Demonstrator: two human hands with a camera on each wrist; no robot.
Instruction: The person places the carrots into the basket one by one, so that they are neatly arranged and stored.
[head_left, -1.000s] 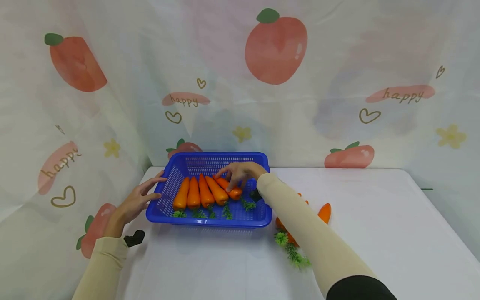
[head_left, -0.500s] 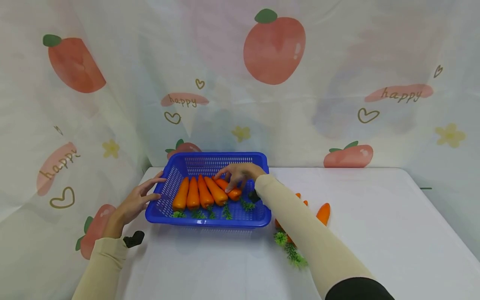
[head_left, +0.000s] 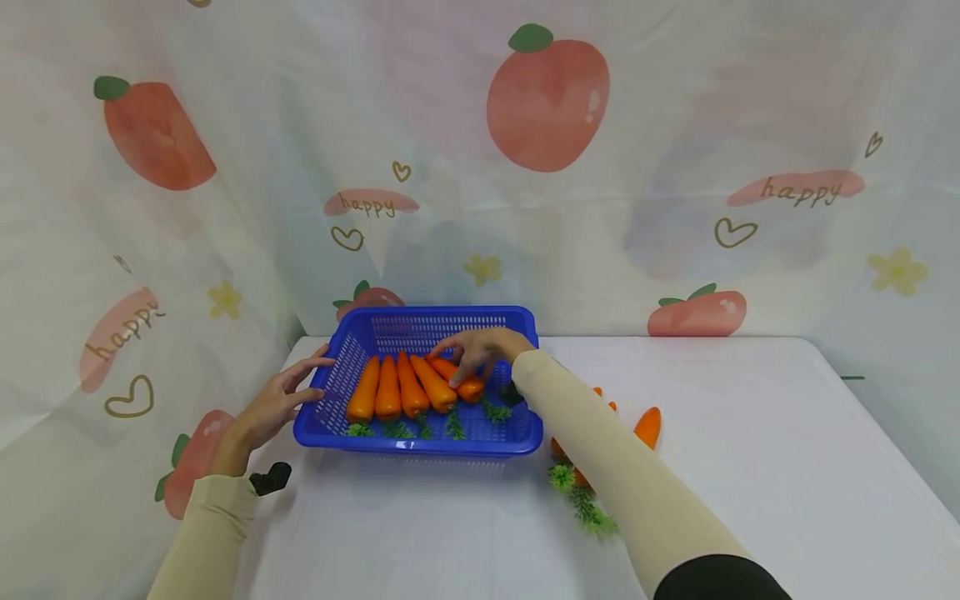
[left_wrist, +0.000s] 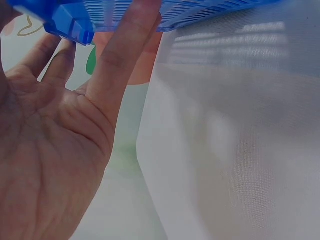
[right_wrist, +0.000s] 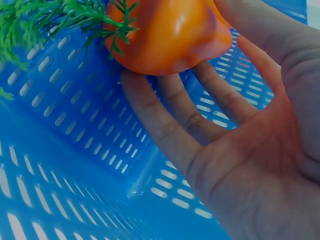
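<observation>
In the blue basket (head_left: 417, 433) on the white table (head_left: 750, 467), four carrots (head_left: 397, 387) lie side by side with their green tops toward the near wall. A fifth carrot (head_left: 467, 385) lies at about 3 o'clock from that row, tilted across the end of it. The right hand (head_left: 483, 348) is down in the basket on this fifth carrot. In the right wrist view the fingers (right_wrist: 165, 120) curl under its fat end and the thumb lies over the top, so the hand is grasping the carrot, and I think it is just putting it in place.

The left hand (head_left: 273, 404) is at 9 o'clock from the basket. Its fingers (left_wrist: 122, 60) are straight and touch the basket's outer wall, holding nothing, just keeping the basket steady.

More carrots (head_left: 647, 427) lie on the table at about 4 o'clock from the basket, partly hidden behind the right sleeve (head_left: 600, 467), so I cannot count them well.

So I would say the job is more than half done: five carrots are in, and a few on the table are left to go in
</observation>
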